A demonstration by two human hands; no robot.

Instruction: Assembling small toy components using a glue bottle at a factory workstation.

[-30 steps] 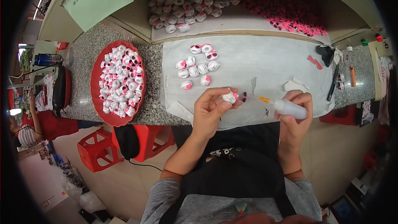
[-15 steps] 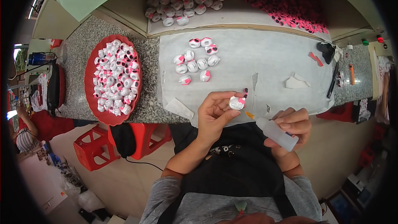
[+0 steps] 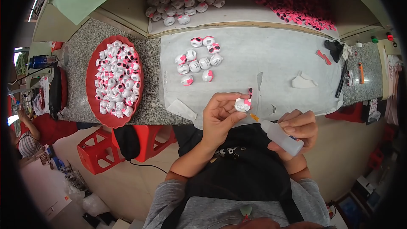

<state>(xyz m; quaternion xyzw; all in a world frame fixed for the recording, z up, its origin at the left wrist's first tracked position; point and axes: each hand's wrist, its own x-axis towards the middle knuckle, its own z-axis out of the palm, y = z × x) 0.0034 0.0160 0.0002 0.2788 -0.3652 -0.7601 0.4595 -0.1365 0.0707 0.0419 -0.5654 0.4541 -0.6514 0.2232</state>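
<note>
My left hand [image 3: 221, 116] pinches a small white toy head [image 3: 243, 104] with a pink patch, between thumb and fingers above the paper's near edge. In my right hand [image 3: 298, 129] is a translucent squeeze bottle [image 3: 281, 138], tilted so that its orange nozzle tip [image 3: 254, 117] points toward the toy head, a small gap apart. Just beyond the held head lies a small dark-and-pink piece [image 3: 250, 90] on the white paper sheet [image 3: 237, 72]. Farther left on the sheet, several similar white heads [image 3: 194, 66] sit in loose rows.
A red scalloped tray [image 3: 90, 85] full of white heads stands at left. On the shelf behind are piles of white heads [image 3: 178, 0] and pink pieces [image 3: 296, 10]. Paper scraps [image 3: 303, 81], a black pen-like tool [image 3: 341, 80] and an orange stick [image 3: 361, 73] lie at right. Red stools [image 3: 99, 150] stand below.
The view has shifted slightly. Both hands keep nearly the same pose; the toy head and bottle are still held, with the nozzle close to the head.
</note>
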